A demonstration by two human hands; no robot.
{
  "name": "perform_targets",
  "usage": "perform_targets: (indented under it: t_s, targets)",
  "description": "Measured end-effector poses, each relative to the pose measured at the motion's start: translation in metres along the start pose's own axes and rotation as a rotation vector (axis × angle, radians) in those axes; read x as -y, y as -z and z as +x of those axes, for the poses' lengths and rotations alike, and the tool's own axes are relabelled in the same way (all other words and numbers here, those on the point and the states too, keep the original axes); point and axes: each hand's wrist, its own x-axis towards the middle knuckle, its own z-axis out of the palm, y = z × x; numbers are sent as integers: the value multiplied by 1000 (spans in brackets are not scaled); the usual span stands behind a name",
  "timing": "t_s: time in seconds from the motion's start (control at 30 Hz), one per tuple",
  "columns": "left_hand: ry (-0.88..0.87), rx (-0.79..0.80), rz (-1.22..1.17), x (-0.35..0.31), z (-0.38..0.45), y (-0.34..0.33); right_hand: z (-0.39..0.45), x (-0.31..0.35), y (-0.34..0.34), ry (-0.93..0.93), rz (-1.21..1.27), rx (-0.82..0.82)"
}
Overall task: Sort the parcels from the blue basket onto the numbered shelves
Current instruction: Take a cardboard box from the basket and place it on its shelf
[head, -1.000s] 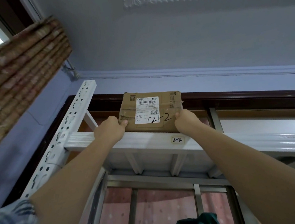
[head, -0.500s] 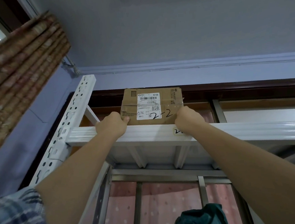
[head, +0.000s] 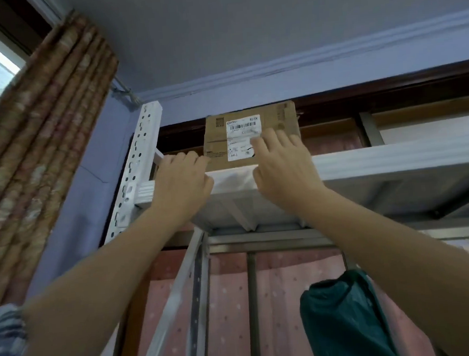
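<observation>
A brown cardboard parcel (head: 276, 118) with a white barcode label stands on the top white shelf (head: 394, 159), near its left end. My right hand (head: 280, 168) has straight fingers pressed flat against the parcel's front face and covers the lower right of the label. My left hand (head: 183, 179) lies over the shelf's front edge with its fingertips at the parcel's lower left corner. The shelf's number tag is hidden behind my right hand. The blue basket is out of view.
A white perforated upright (head: 137, 168) bounds the shelf on the left, with a brown curtain (head: 42, 142) beside it. A dark green bag (head: 348, 317) sits on the level below. A dark wooden frame (head: 389, 87) runs behind the shelf top.
The parcel has slid further back onto the shelf. My right hand moved from the parcel's side to its front face and flattened out. My left hand loosened from the left corner.
</observation>
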Motion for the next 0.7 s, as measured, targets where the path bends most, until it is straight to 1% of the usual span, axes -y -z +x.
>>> perform_targets:
  t_s: [0.07, 0.13, 0.23, 0.33, 0.4, 0.47, 0.57, 0.7]
  targets:
    - [-114, 104, 94, -1, -12, 12, -13, 29, 0, 89, 63, 86]
    - [-157, 225, 166, -4, -28, 23, -28, 60, 3, 124, 168, 186]
    - [-177, 380, 282, 1, -61, 41, -52, 102, 4, 83, 332, 308]
    - [-121, 528, 304, 18, -104, 57, -76, 140, 8, 17, 485, 402]
    - [-94, 654, 330, 30, -135, 71, -92, 166, 17, 22, 557, 479]
    - [-32, 782, 335, 39, -169, 86, -107, 190, 29, 54, 606, 563]
    - [67, 898, 354, 47, -217, 115, -125, 223, 50, 120, 703, 694]
    - [162, 1103, 435, 58, -280, 156, -149, 266, 86, 222, 873, 882]
